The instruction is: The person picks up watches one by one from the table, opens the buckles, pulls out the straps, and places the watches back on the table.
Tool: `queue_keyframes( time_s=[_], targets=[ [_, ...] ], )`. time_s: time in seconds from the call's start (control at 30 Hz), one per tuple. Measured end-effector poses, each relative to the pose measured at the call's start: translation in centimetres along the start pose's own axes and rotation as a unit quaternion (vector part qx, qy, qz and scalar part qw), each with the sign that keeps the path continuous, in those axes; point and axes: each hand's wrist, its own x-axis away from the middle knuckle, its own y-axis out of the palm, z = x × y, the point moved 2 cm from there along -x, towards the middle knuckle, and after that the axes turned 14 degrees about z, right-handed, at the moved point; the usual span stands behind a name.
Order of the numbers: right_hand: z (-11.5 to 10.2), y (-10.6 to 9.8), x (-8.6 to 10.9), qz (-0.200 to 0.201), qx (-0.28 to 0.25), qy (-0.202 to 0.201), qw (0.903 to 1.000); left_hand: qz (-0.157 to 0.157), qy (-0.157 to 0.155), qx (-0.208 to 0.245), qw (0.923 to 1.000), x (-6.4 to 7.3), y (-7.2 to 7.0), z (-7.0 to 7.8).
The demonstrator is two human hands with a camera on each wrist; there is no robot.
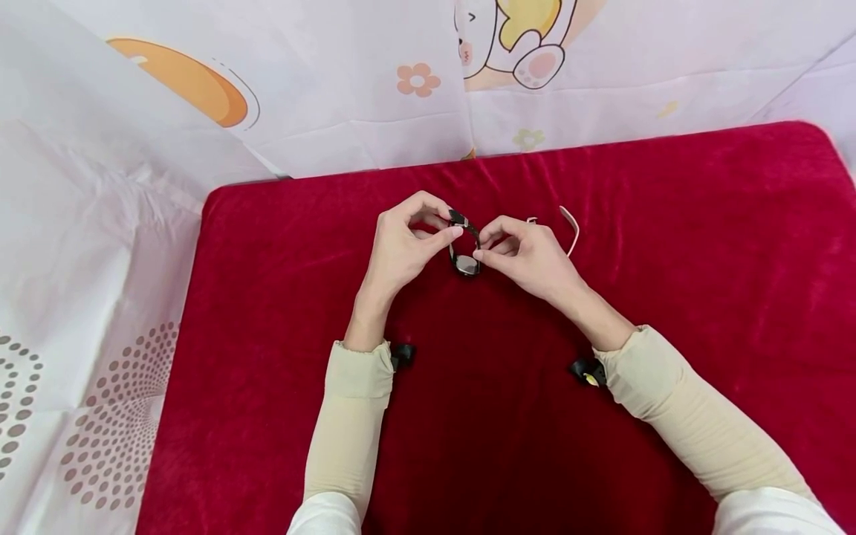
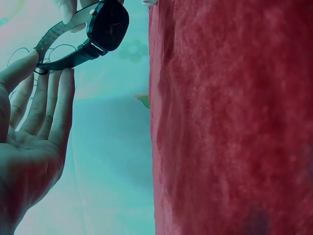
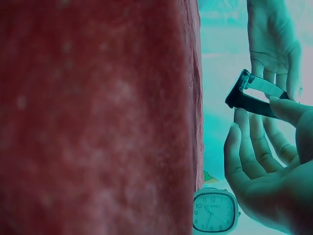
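Note:
A black wristwatch (image 1: 467, 265) is held up over the red cloth, its strap joined in a loop and its case hanging lowest. My left hand (image 1: 403, 241) pinches the strap by the buckle between thumb and fingers. On the other side, my right hand (image 1: 533, 260) pinches the strap close to the case. The left wrist view shows the dark square-cornered face (image 2: 111, 24) turned outward. Behind my right hand lies a second watch, whose pale strap (image 1: 571, 229) curves up; its light dial (image 3: 214, 212) with numerals shows in the right wrist view.
Red velvet cloth (image 1: 481, 416) covers the table. A white curtain (image 1: 321, 89) with cartoon prints hangs along the back and left. Small black devices (image 1: 403, 355) are strapped at both sleeve cuffs.

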Motion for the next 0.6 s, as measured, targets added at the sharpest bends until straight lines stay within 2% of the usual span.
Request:
queue_keyframes(
  time_s=[0.23,0.47,0.6],
  targets=[
    [0.0,-0.2,0.1,0.001,-0.018,0.008,0.9998,0.015,0.012,0.014,0.9997,0.0,-0.3,-0.1],
    [0.1,-0.2,0.2,-0.004,-0.025,0.013,0.9996,0.022,0.006,0.026,0.9994,0.2,-0.4,-0.3],
    [0.1,-0.3,0.2,-0.001,-0.021,0.012,0.9997,0.025,0.001,0.032,0.9992,0.1,-0.5,-1.2]
  ],
)
